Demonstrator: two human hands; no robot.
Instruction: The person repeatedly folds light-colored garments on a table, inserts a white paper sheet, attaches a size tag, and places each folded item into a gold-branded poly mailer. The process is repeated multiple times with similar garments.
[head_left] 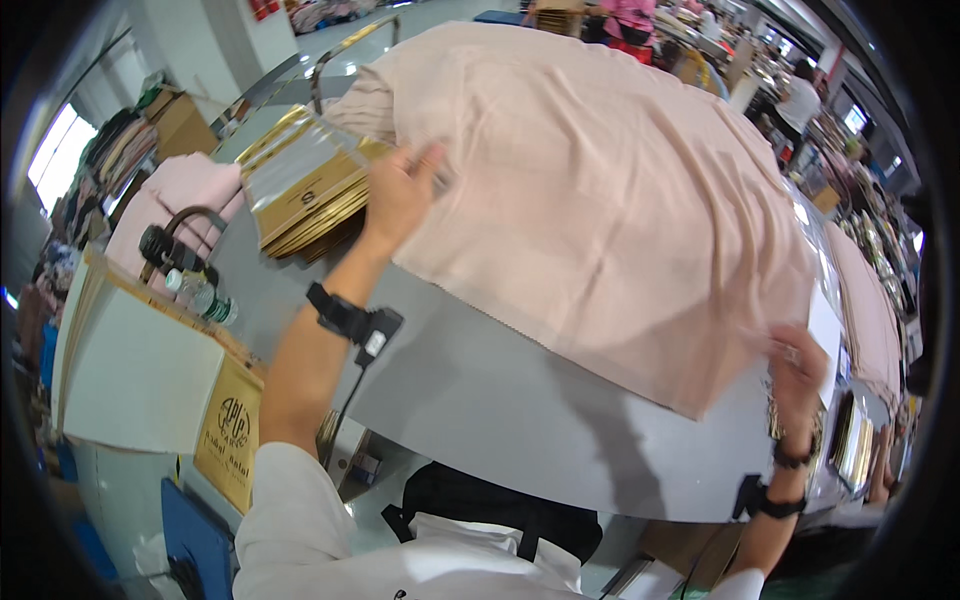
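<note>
Grey tabletop stands in a busy workroom. Dark lettering marks the stacked gold packets and a gold bag at lower left. Pale pink cloth, thin and softly creased, lies spread across the table. The left hand, fingers curled, is by its left edge; the right hand, fingers bent, is near its front right corner. Blur hides whether either pinches fabric.

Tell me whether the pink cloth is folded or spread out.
Spread: the pink cloth lies wide across the gray table, with shallow wrinkles and a long near edge showing.
</note>
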